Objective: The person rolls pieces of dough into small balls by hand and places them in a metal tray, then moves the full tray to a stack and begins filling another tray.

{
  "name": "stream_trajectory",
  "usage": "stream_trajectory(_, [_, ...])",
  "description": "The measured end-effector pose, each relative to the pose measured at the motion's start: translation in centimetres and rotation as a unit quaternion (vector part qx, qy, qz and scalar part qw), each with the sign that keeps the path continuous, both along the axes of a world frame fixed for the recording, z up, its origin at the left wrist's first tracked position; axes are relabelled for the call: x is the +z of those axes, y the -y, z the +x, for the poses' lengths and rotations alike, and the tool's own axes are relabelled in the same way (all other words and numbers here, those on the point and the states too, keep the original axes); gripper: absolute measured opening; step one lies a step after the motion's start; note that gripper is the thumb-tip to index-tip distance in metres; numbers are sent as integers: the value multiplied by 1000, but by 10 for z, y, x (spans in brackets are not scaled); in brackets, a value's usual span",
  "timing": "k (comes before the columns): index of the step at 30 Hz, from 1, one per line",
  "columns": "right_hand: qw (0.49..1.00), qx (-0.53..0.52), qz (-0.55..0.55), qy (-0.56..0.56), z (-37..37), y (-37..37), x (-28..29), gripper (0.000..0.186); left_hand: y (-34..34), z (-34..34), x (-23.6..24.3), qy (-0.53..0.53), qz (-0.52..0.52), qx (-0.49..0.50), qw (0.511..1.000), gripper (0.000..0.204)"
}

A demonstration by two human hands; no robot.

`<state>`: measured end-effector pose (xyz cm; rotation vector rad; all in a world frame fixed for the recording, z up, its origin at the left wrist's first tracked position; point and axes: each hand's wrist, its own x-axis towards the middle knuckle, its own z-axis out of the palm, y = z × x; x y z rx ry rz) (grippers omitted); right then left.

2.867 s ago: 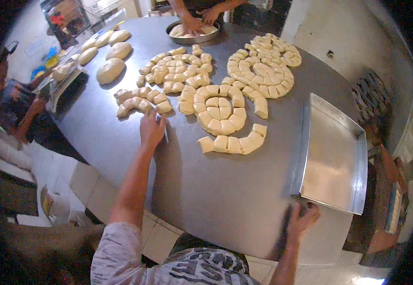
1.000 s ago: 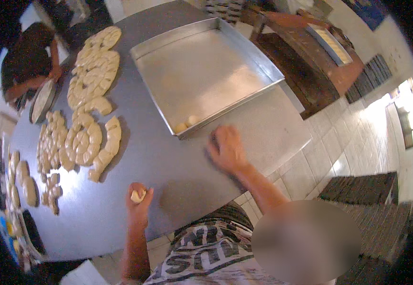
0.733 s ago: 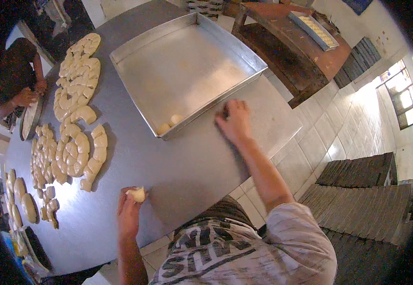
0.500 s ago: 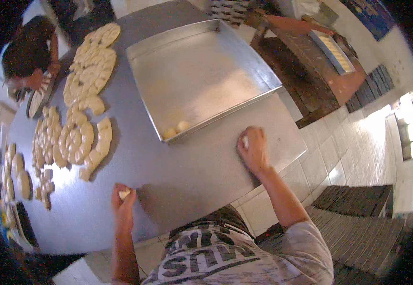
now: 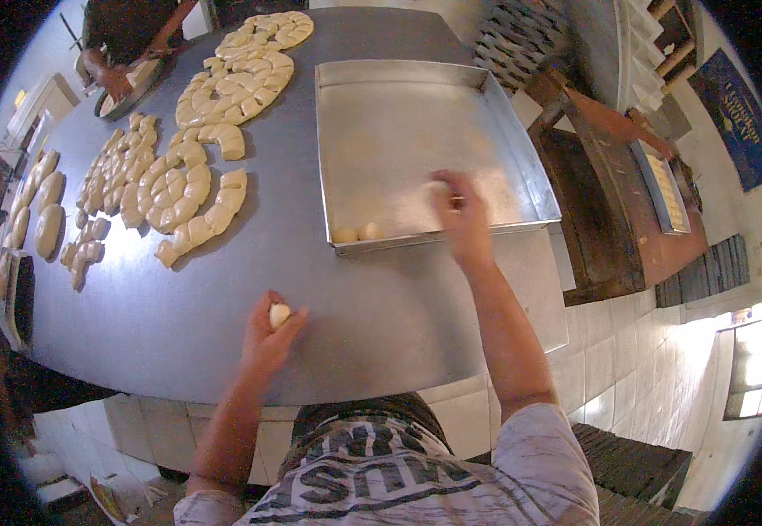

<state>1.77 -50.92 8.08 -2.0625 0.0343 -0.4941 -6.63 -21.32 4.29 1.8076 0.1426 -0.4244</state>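
Observation:
My left hand (image 5: 269, 337) is closed round a small pale dough piece (image 5: 280, 315) just above the steel table, left of the large metal tray (image 5: 403, 105). Over the front part of that tray is my right hand (image 5: 463, 215), blurred by motion. Its fingers curl round a pale dough ball (image 5: 439, 187), partly hidden by them. Two round dough balls, one at the front-left corner (image 5: 346, 235) and another right beside it (image 5: 370, 231), rest on the tray's bottom.
Cut dough coils (image 5: 232, 88) and loose dough strips (image 5: 210, 223) lie across the left of the table (image 5: 372, 324). At the far left a person's hand (image 5: 116, 83) works at a dark-rimmed pan (image 5: 140, 83). A brown wooden table (image 5: 609, 202) with a filled narrow tray (image 5: 664, 188) stands at right.
My right hand has moved from the bare table right of the tray to above the tray's inside. The left hand has risen slightly, still holding its dough piece. The whole view has shifted.

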Motion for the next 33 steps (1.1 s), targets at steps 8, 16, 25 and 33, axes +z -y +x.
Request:
stream_trajectory(8, [954,279,-107,4,-78,-122,-1,26,-2,-20,-2,-121,-392,-61,910,38])
stream_trajectory(16, [875,16,-476,-86,-141,-48,-67,38,-257,76,-21,171,278,292,899,33])
stream_trajectory(25, [839,-174,-512,-55,-140,-29,-126,31,-398,185,-61,65,632,361,682,54])
stream_trajectory(33, [964,6,-265,-34,-91,-99,-72,25,-563,137,-117,207,651,108,722,41])
